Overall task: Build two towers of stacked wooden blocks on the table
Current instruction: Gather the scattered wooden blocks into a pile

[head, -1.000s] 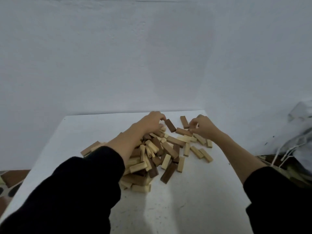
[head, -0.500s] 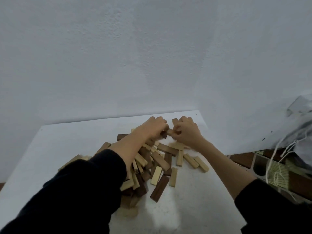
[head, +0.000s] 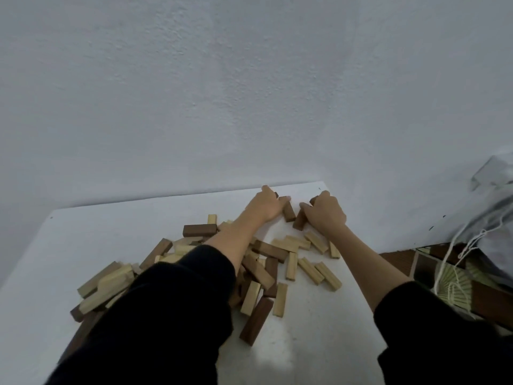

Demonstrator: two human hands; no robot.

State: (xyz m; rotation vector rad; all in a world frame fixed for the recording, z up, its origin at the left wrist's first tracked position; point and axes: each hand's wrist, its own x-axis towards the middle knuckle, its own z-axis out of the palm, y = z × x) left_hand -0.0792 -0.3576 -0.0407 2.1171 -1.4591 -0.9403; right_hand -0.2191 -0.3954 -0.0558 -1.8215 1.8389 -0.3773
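Nearest to me, under my black sleeves (head: 166, 315), the worktop (head: 305, 351) carries a loose pile (head: 249, 273) of light and dark wooden blocks, lying flat and crossed over one another. One long dark block (head: 256, 320) sits at the near edge of the pile, between my two forearms. Just beside my right forearm lie two pale blocks (head: 319, 271) side by side, apart from the heap. To the left of my left arm more pale blocks (head: 108, 282) spread outward, and past them one brown block (head: 199, 230) lies on top of the pile.

Beyond the pile, near the far right corner of the worktop, both hands are at work close to each other. My left hand (head: 265, 204) has its fingers curled around a dark block (head: 288, 212) that slants down to the worktop. My right hand (head: 326, 212) is curled on another dark block (head: 299, 222), just beside the first; the two blocks are near each other, and I cannot tell whether they touch.

Off to the right of my right arm, beyond the worktop edge, a grey cloth (head: 488, 212) with white cord (head: 455, 254) hangs above a folded fan (head: 455, 282).
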